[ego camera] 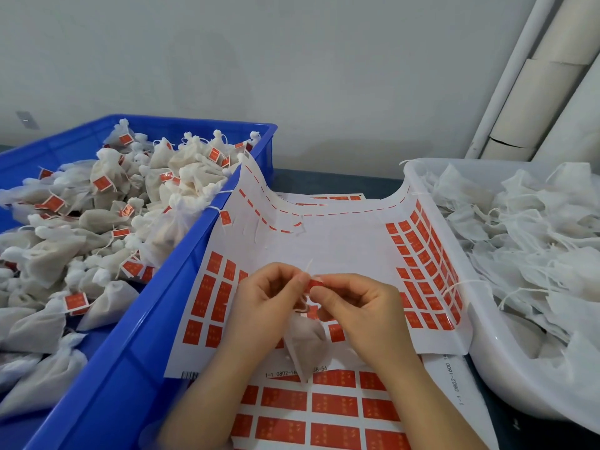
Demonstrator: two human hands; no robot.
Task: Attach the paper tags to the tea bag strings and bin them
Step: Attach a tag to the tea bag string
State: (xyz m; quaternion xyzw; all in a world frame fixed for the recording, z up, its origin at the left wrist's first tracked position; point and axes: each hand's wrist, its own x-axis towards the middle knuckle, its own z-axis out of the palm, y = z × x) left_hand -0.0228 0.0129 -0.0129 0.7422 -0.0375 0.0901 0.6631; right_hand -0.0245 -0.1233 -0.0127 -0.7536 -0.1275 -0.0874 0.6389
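Red tag [314,283] pinched in right hand [360,306], string [310,266] in left hand [266,306], pale tea bag [305,345] dangling.

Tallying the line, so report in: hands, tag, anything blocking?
Left grip pinching string, right grip pinching red tag. Tea bag hangs below, over sticker sheet. No obstruction seen toward blue bin.

Left hand [266,297] and right hand [354,306] close together, fingers curled, fingertips pinching a red tag [314,283] between them, forearms angling inward from below.
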